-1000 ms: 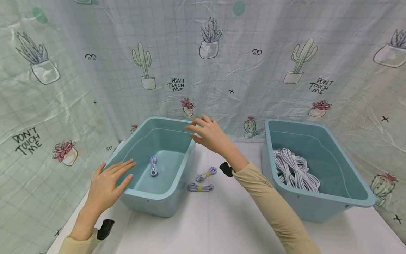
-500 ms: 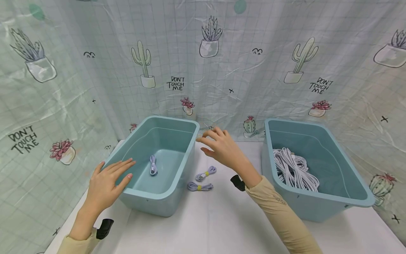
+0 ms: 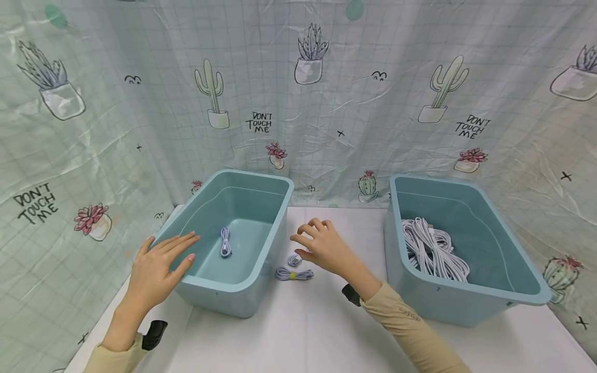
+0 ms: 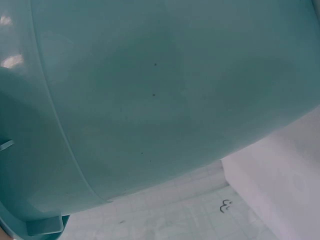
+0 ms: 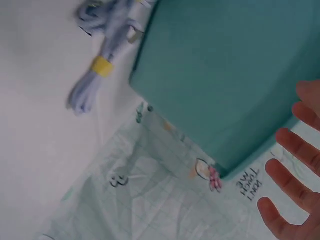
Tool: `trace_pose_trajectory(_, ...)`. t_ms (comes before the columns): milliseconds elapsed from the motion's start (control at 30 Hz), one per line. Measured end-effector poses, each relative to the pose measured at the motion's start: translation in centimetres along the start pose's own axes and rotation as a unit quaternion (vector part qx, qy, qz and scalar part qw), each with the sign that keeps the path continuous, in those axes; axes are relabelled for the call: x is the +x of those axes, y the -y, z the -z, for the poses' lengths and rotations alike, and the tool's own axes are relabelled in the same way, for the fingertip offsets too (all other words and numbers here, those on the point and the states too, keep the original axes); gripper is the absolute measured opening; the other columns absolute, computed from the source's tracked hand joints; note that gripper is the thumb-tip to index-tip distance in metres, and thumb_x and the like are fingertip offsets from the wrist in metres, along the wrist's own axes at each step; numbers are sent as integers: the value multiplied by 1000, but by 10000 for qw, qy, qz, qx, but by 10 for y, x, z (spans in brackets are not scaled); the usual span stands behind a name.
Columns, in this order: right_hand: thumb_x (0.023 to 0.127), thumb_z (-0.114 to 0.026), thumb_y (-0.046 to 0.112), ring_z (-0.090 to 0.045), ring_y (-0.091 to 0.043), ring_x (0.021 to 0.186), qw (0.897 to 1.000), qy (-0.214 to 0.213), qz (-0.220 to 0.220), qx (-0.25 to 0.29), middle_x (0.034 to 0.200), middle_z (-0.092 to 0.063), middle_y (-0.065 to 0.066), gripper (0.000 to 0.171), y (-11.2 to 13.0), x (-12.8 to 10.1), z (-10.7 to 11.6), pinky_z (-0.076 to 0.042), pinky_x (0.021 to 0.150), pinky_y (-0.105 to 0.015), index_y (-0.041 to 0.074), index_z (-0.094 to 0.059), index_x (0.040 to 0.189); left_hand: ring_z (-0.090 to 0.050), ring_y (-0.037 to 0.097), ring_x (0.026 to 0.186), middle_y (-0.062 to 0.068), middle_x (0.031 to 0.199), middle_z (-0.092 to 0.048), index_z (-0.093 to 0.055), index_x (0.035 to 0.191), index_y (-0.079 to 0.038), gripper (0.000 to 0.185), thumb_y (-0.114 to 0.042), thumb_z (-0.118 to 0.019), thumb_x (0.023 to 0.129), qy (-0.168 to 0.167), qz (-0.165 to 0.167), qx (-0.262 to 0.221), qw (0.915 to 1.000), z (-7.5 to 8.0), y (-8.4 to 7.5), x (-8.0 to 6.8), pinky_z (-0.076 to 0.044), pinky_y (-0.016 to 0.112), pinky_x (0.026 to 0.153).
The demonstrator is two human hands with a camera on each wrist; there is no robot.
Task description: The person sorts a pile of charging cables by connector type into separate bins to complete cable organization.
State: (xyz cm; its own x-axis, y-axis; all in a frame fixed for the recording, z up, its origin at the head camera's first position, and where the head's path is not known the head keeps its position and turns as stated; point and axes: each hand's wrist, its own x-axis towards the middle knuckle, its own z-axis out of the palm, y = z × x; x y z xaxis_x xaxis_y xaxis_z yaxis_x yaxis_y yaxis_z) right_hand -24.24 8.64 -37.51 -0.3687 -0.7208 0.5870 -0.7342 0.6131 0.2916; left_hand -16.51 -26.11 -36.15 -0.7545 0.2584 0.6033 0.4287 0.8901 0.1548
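Observation:
My left hand (image 3: 156, 274) rests on the near left rim of the left blue-green bin (image 3: 224, 286), fingers extended over its inside. One coiled charging cable (image 3: 225, 242) lies on that bin's floor. My right hand (image 3: 324, 249) hovers over the table just right of this bin, its fingers loosely bent and holding nothing. Beneath and beside it lie two coiled cables: a nearer one (image 3: 295, 274) with a yellow band, and another (image 3: 293, 260) partly hidden by the hand in the head view. In the right wrist view, the yellow-banded cable (image 5: 95, 80) lies apart from my fingertips (image 5: 283, 135).
A second blue-green bin (image 3: 485, 290) stands at the right with a pile of white cables (image 3: 434, 254) in it. Both bins stand on a white table (image 3: 298, 331). A printed cactus curtain (image 3: 345, 103) hangs behind and at the sides.
My right hand has moved from above the left bin's right rim to the right, then down toward the cables on the table. My left hand stays on the rim.

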Motion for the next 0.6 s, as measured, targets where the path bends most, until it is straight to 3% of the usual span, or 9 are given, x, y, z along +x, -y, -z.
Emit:
trace_pose_trajectory(333,76,-68,33,-50,-16,86,9986,404,179,-305,94,-59,5,24,12,-15,-24,-44,69,-33,24,-62,98,-54,37,107,9,119,-60,-58,119,-18,37,-25,-60,83,-4,2,-7,10000,0,-1,1,-21,60,102)
trace_pose_trajectory(600,77,-66,37,-49,-15,87,9938,1015,163,-417,92,-57,6,23,20,-23,-43,-44,70,-32,25,-62,97,-54,37,107,9,119,-60,-59,118,-17,37,-25,-60,82,-8,4,-15,10000,0,-1,2,-21,60,102)
